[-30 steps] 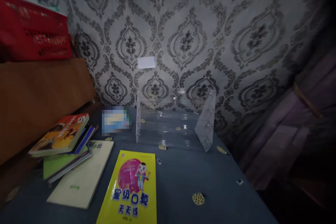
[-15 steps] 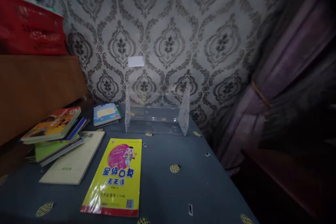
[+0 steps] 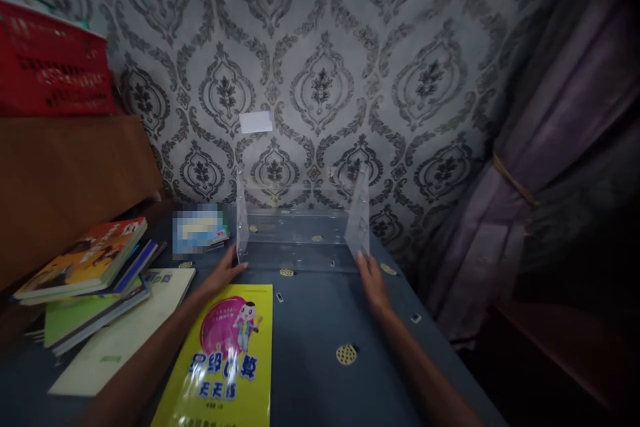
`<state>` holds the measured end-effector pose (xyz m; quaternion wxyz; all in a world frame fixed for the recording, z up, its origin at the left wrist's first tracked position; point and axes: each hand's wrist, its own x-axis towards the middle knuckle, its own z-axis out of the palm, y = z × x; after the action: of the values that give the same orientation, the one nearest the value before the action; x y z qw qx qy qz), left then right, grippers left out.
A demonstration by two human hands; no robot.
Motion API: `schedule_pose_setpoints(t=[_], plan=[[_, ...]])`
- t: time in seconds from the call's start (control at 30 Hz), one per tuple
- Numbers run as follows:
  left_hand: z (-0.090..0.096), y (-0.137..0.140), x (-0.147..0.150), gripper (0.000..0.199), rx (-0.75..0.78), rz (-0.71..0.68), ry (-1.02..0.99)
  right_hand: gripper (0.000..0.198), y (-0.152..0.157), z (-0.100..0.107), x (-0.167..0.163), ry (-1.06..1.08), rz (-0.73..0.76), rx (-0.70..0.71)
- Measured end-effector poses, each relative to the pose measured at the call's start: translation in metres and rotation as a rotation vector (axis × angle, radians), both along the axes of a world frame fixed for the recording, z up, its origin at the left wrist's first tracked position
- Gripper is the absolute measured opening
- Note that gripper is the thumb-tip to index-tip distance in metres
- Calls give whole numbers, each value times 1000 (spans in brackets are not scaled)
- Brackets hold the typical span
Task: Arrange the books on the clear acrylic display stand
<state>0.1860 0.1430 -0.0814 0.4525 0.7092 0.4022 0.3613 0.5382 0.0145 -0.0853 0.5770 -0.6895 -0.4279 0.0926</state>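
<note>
The hands (image 3: 224, 275) (image 3: 372, 281) flank a clear rack (image 3: 303, 229) (a yellow book (image 3: 220, 347) lies nearer).

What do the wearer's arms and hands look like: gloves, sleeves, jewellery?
The left hand and right hand are ungloved. The left forearm and right forearm show no sleeve, watch or bracelet in view; too dim to rule out rings.

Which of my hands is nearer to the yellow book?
Left. Your left hand is just past the top edge of the yellow book, by the clear rack; your right hand is farther off, to the book's right.
</note>
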Motion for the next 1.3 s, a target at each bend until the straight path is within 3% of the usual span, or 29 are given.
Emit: schedule_pose_setpoints(t=[0.1,0.23,0.43,0.63,0.8,1.1,1.3], plan=[[-14,16,6,69,134,-23,54,69,-1,-8,1,32,4,-50],[-28,29,7,64,143,28,100,66,-7,-10,2,61,11,-126],[-48,14,-11,61,109,111,129,68,-16,-30,-2,92,21,-135],[-26,12,0,55,174,19,137,65,-7,-17,9,67,37,-108],[-8,9,1,51,207,31,176,69,-10,-2,1,-3,-5,-125],[-20,5,5,51,261,46,145,62,-8,-12,5,-63,-51,-48],[0,0,-2,59,319,-27,220,65,-8,-10,6,-101,-63,-77]])
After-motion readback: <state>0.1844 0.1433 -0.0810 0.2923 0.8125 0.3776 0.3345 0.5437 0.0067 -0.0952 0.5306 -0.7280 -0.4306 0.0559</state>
